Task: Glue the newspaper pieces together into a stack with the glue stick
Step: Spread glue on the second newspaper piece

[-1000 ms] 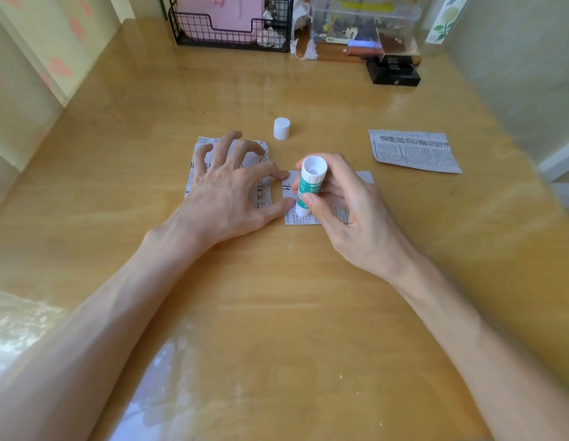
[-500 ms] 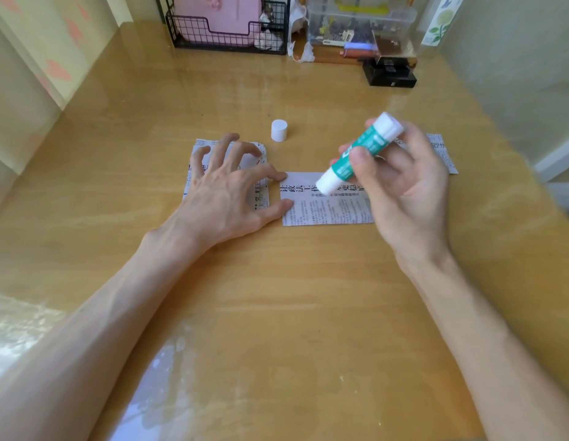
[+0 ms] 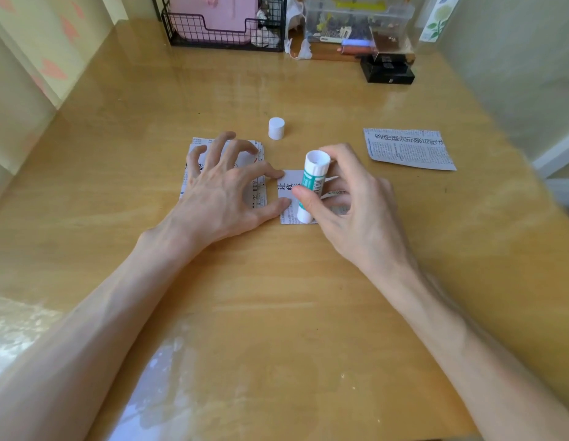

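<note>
My right hand grips a green and white glue stick, upright, its lower end down on a newspaper piece in the middle of the table. My left hand is spread over a small stack of newspaper pieces to the left, while its thumb and forefinger tips touch the left edge of the middle piece. Another newspaper piece lies apart at the right. The glue stick's white cap stands behind the hands.
At the back of the wooden table stand a black wire basket holding a pink item, a clear plastic box and a small black box. Walls close in on the left and right.
My right hand, lifted to the right with the glue stick tilted half a second ago, has come back down onto the middle piece. My left hand stays put.
</note>
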